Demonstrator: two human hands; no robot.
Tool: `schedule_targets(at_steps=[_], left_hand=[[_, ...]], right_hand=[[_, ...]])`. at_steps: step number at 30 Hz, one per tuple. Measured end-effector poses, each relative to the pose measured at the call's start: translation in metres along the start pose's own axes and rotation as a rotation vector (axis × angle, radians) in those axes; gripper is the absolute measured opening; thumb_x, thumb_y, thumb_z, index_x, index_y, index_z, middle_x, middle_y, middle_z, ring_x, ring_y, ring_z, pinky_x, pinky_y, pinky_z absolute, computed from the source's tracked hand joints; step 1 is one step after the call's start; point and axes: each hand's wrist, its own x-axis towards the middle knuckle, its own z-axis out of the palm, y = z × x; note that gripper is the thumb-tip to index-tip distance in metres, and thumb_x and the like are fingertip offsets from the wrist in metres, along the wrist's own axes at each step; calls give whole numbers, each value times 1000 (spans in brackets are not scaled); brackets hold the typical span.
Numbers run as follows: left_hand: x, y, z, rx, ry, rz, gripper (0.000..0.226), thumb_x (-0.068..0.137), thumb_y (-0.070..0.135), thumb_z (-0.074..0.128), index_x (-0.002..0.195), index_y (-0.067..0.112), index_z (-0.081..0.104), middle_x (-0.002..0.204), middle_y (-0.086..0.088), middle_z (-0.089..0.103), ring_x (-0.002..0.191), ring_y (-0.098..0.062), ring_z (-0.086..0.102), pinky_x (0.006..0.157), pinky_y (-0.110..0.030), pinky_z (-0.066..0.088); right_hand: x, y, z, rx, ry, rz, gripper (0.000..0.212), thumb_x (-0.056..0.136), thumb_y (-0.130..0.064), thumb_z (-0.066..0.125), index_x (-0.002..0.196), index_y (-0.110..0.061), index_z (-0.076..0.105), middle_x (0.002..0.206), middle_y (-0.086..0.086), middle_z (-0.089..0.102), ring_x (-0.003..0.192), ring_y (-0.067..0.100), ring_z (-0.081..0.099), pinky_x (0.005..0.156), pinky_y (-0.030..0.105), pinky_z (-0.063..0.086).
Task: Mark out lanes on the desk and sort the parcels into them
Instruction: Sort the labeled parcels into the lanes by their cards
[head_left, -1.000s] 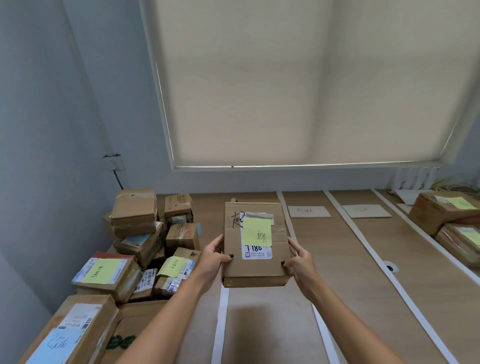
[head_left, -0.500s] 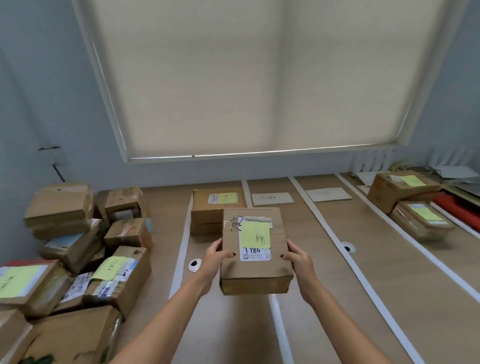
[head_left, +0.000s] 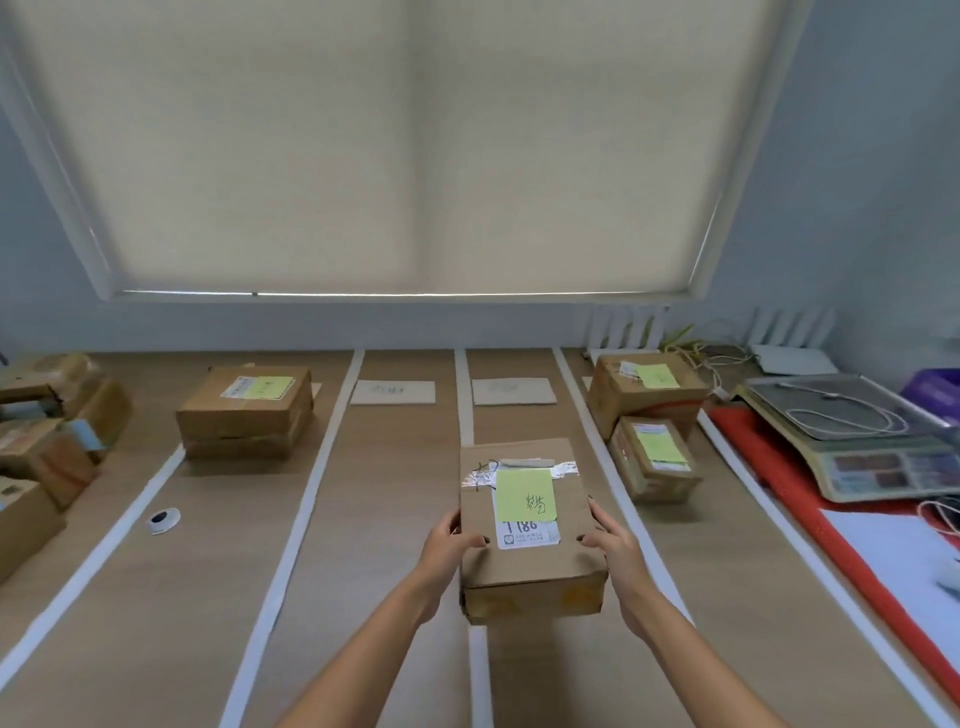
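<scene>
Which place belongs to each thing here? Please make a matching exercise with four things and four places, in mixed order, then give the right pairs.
Things:
1. parcel marked 1186
2. weighing scale
3. parcel with one yellow note, alone in its lane
4. blank card

Places:
A. lying flat at the far end of an otherwise bare lane
B. on the red mat at the right of the desk
C. held between the left hand and right hand
D. in the leftmost taped lane, near the wall

Pairs: 1-C, 2-B, 3-D, 4-A
</scene>
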Motion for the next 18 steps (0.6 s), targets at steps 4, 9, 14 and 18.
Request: schedule_targets(at_steps=[4, 9, 14, 18], left_hand=[[15, 13, 70, 24, -39, -16, 50, 85, 6, 53, 130, 27, 45, 114, 11, 59, 109, -11, 55, 81, -24, 45], [32, 11, 146, 98, -137, -41, 48, 87, 9, 50, 129, 32, 44, 119, 12, 58, 112, -13, 54, 94, -34, 44], [50, 8, 226, 123, -183, -104, 40, 88, 12, 49, 125, 28, 45, 112, 11, 57, 99, -4, 53, 80, -28, 45], [67, -4, 278, 145, -150, -191, 40, 88, 15, 50, 125, 23, 42, 115, 5, 55, 107, -12, 50, 83, -31, 43]], right_hand=[[14, -7, -73, 23, 46, 20, 57, 83, 2, 46, 136, -19, 49, 114, 0, 63, 98, 12, 59, 69, 25, 46], [25, -1, -151, 38, 162, 5, 51, 82, 0, 47, 127, -22, 55, 103, -10, 66, 91, 6, 59, 63, 22, 43], [35, 18, -229, 26, 216, 37, 52, 82, -2, 49, 128, -24, 54, 99, -14, 62, 91, 4, 54, 67, 25, 42], [62, 28, -279, -22, 187, 79, 50, 84, -4, 50, 131, -21, 50, 93, -17, 55, 87, 2, 50, 64, 24, 39]])
